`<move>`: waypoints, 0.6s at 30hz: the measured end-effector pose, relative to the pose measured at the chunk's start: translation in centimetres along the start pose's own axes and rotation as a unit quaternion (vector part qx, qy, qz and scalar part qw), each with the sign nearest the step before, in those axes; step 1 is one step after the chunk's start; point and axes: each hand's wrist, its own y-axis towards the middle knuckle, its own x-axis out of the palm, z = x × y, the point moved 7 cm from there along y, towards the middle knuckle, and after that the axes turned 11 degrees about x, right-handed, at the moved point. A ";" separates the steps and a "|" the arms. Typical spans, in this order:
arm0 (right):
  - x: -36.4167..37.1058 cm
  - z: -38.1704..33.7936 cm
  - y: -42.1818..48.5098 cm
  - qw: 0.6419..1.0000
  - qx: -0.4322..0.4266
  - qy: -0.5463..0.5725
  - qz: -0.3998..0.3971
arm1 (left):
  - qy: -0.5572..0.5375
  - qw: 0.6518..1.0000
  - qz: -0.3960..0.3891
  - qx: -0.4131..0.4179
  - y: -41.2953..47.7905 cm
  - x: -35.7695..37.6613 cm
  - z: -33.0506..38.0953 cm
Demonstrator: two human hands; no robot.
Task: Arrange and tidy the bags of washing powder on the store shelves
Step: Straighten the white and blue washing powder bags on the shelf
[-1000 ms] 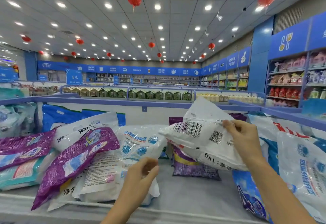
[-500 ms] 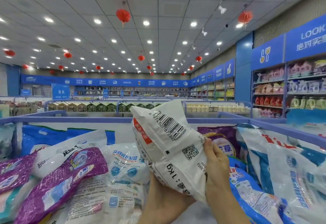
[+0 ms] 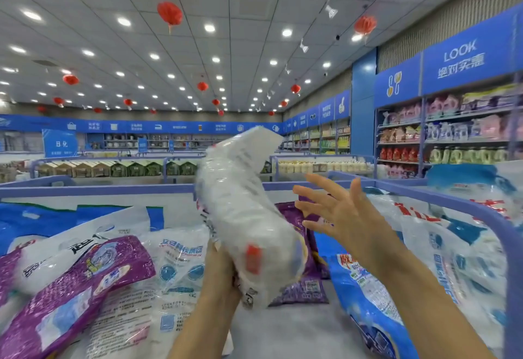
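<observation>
— Since the shelf [image 3: 297, 330] beneath looks jumbled, why's the white bag [image 3: 240, 217] raised and tilted?
— Likely to stand it up neatly. Left hand [image 3: 220, 271] clamps round its lower end; right hand [image 3: 339, 214] hovers just beside it, fingers [image 3: 322, 186] spread apart, empty.

My left hand [image 3: 219, 271] gripped a white bag of washing powder [image 3: 243, 217] from below, holding it up tilted and blurred above a blue-railed shelf bin [image 3: 99, 189]. My right hand [image 3: 339, 217] hovered just beside it with fingers spread, not touching. More bags lay in the bin: a purple bag [image 3: 70, 296] at left, a blue bag [image 3: 365, 296] at right.
</observation>
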 end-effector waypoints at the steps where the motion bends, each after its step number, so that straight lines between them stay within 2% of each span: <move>1: 0.2 -0.6 0.5 0.999 0.020 -0.042 0.000 | 0.092 0.995 -0.014 0.034 0.1 0.3 0.8; 3: 0.4 -1.2 1.1 0.990 0.055 -0.127 0.016 | 0.217 0.970 -0.031 0.104 0.2 1.3 2.7; 5: -0.1 -0.8 1.9 0.981 0.070 -0.174 0.044 | 0.234 0.958 -0.042 0.161 -0.1 2.7 4.3; 8: -1.8 0.9 1.8 0.989 0.027 -0.121 0.085 | 0.281 0.935 -0.072 0.203 -0.5 3.6 5.6; 9: -2.4 1.7 1.9 0.990 0.027 -0.107 0.088 | 0.288 0.933 -0.083 0.200 -0.4 3.4 5.9; 11: -2.8 3.6 3.1 0.994 0.039 -0.067 0.071 | 0.253 0.950 -0.083 0.161 -0.1 2.7 6.9; 13: -3.3 5.8 4.0 0.997 0.046 -0.019 0.061 | 0.204 0.972 -0.012 0.117 1.0 1.1 7.6; 15: -3.7 8.2 4.5 0.996 0.062 0.031 0.058 | 0.216 0.970 0.065 0.086 1.8 -0.4 7.8; 18: -4.1 10.8 5.0 0.994 0.091 0.055 0.033 | 0.222 0.969 0.068 0.090 1.8 -0.4 7.4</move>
